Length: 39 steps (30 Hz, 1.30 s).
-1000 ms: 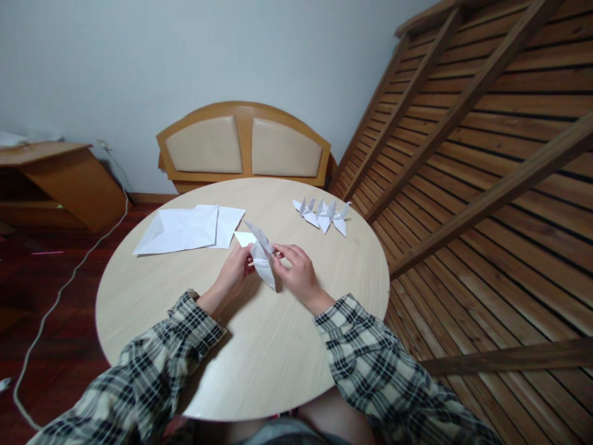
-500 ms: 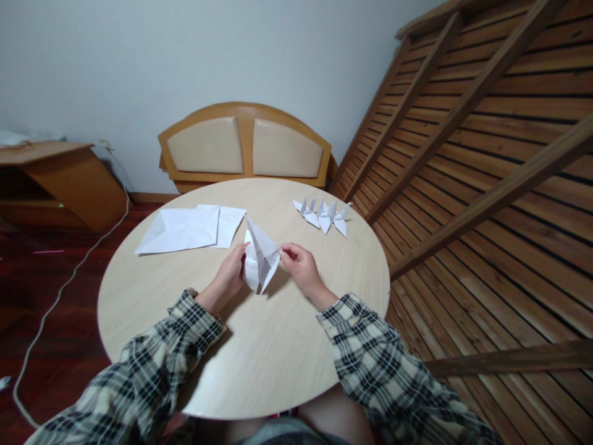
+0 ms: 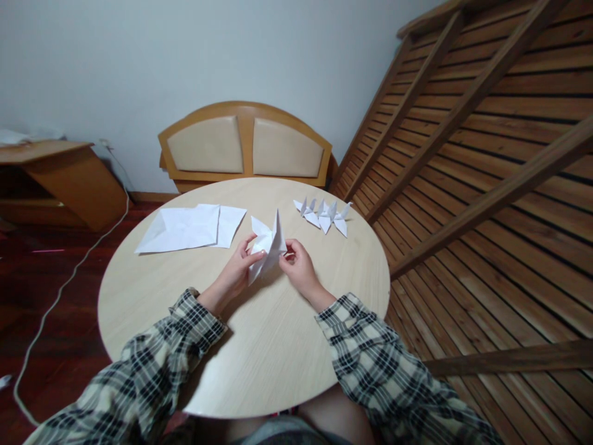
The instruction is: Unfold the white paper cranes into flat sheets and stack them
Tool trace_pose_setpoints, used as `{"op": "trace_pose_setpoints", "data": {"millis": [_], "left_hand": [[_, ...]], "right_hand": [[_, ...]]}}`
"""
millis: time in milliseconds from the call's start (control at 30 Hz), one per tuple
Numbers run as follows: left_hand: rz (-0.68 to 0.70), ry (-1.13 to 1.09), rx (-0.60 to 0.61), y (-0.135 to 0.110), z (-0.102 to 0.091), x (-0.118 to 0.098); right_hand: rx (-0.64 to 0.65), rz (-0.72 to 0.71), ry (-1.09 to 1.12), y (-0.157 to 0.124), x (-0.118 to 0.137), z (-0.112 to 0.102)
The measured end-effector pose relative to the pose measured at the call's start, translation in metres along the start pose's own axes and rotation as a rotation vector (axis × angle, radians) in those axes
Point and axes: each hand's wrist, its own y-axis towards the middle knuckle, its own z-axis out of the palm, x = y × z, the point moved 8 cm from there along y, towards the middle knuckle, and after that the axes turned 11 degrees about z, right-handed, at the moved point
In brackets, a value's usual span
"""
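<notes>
Head view, forward-down onto both hands [image 3: 238,266]

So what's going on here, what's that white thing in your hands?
A person in plaid sleeves is holding a piece of folded white paper over a round table. The left hand grips one side, and the right hand has its fingertips at the other. Flat white sheets lie to the left, and small folded paper shapes, rather like birds, sit at the far right.

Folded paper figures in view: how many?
4. Held figure, between left hand and right hand; left figure, middle figure and right figure in a row toward the far right of the table. The row overlaps, so another could be hidden.
</notes>
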Motion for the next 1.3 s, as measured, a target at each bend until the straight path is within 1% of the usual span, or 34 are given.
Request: {"op": "trace_pose_setpoints", "data": {"millis": [133,233,300,433,500,567,667,833,900,967,1033,1067,1133,1300], "left_hand": [[-0.019,0.035,-0.013,0.000,-0.003,0.002],[-0.055,0.033,-0.036,-0.001,-0.006,0.002],[-0.067,0.018,-0.029,-0.001,-0.006,0.002],[-0.090,-0.016,0.001,0.000,-0.004,0.006],[-0.107,-0.002,-0.007,0.001,-0.006,0.010],[-0.094,0.044,-0.023,0.001,-0.008,0.011],[-0.030,0.138,-0.023,0.002,-0.009,0.005],[0.127,0.441,0.010,0.001,-0.009,-0.010],[0.220,0.532,0.003,0.000,-0.010,-0.018],[0.347,0.630,-0.008,-0.002,-0.009,-0.028],[0.470,0.730,-0.001,-0.004,-0.006,-0.039],[0.505,0.764,0.010,-0.004,-0.005,-0.042],[0.519,0.789,0.034,-0.004,-0.004,-0.045],[0.497,0.792,0.057,-0.003,-0.004,-0.048]], "right_hand": [[0.004,0.010,-0.120,-0.004,-0.003,0.006],[0.013,-0.044,-0.110,-0.006,0.004,0.006],[0.008,-0.075,-0.088,-0.006,0.011,0.005],[-0.035,-0.091,-0.071,-0.005,0.016,-0.001],[-0.056,-0.097,-0.076,-0.005,0.017,-0.003],[-0.067,-0.092,-0.075,-0.005,0.017,-0.005],[-0.075,-0.077,-0.051,-0.004,0.015,-0.006],[-0.116,-0.105,-0.074,-0.008,0.022,-0.009],[-0.124,-0.133,-0.120,-0.010,0.028,-0.008],[-0.136,-0.166,-0.166,-0.013,0.035,-0.008],[-0.144,-0.194,-0.199,-0.015,0.039,-0.007],[-0.141,-0.203,-0.214,-0.015,0.041,-0.006],[-0.133,-0.216,-0.242,-0.016,0.042,-0.004],[-0.111,-0.251,-0.286,-0.017,0.043,-0.001]]}}
